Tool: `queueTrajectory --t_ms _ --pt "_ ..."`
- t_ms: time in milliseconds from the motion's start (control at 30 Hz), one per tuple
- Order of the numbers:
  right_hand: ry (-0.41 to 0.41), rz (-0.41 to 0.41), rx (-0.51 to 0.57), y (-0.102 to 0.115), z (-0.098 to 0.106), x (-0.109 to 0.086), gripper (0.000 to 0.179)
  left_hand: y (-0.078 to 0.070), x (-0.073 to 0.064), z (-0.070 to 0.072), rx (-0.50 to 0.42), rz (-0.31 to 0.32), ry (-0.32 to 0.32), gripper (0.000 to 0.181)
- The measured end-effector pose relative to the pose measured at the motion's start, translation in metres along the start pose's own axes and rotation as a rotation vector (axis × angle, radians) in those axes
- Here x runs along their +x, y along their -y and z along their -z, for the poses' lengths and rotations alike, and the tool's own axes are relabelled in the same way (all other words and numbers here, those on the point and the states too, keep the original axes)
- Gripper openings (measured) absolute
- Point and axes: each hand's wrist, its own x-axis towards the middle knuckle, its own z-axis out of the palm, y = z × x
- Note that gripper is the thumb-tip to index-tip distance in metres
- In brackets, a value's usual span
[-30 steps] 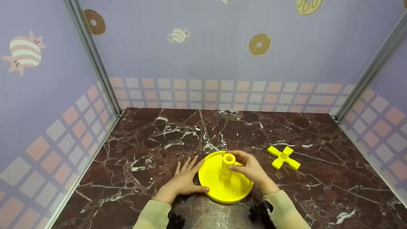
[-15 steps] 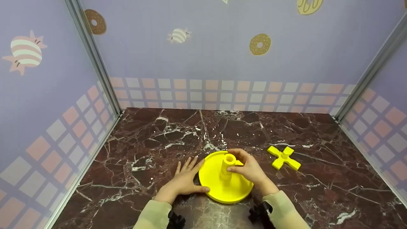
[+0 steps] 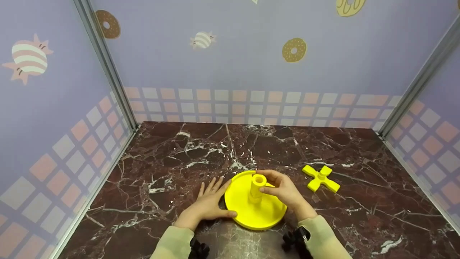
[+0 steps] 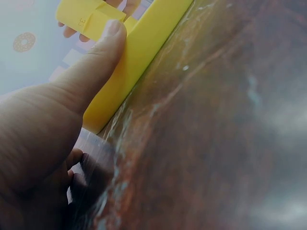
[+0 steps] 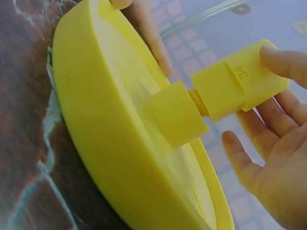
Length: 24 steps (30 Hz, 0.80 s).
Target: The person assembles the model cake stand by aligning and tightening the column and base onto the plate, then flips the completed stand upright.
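The yellow tube (image 3: 256, 187) stands roughly upright between the two hands, its round open end facing up, over the middle of a round yellow tray (image 3: 244, 216). The right hand (image 3: 284, 190) pinches it near the top, thumb on the side toward the left hand and the other fingers around the far side; a marking is visible on its face in the right wrist view. Below that grip, a narrower neck shows between the tube and the short yellow post (image 5: 176, 114) rising from the tray's floor; how deep the neck goes cannot be told. The left hand (image 3: 206, 206) is spread beside the tray, its thumb laid on the near part of the rim and its index fingertip at the rim farther forward, while the remaining fingers point away from the person. A yellow cross-shaped piece (image 3: 321, 178) with a short peg at its centre lies just beyond the right hand on its outer side, apart from the tray. Dark, white-veined marble tabletop (image 3: 169, 162) extends under and around both hands.
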Motion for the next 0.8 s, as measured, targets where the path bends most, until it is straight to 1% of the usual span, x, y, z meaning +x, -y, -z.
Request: queueTrajectory --t_ms 133,267,400,467,533,600,700,800 --pt "-0.061 -0.007 -0.035 0.0 -0.003 0.001 0.056 0.0 0.0 0.0 0.001 -0.004 -0.003 0.116" --pt "-0.127 -0.01 -0.105 -0.001 -0.006 0.002 0.052 0.0 0.0 0.0 0.008 -0.005 -0.003 0.116" --pt "-0.147 -0.001 -0.151 -0.002 -0.008 0.002 0.055 0.0 0.0 0.0 0.015 -0.005 -0.005 0.116" --pt "-0.13 0.008 -0.153 -0.002 -0.006 0.002 0.061 0.0 0.0 0.0 0.017 -0.005 -0.006 0.117" --pt "-0.092 0.015 -0.132 -0.002 -0.004 0.002 0.066 0.001 0.001 -0.001 0.019 -0.004 -0.007 0.117" --pt "-0.046 0.008 -0.085 -0.001 -0.001 0.001 0.069 0.001 0.001 -0.001 0.02 -0.003 -0.007 0.117" --pt "0.021 -0.006 -0.008 0.0 0.002 -0.001 0.068 0.001 0.001 -0.001 0.023 -0.005 -0.006 0.118" --pt "0.057 -0.017 0.022 0.001 0.004 -0.001 0.065 0.0 0.0 0.0 0.019 -0.006 -0.001 0.118"
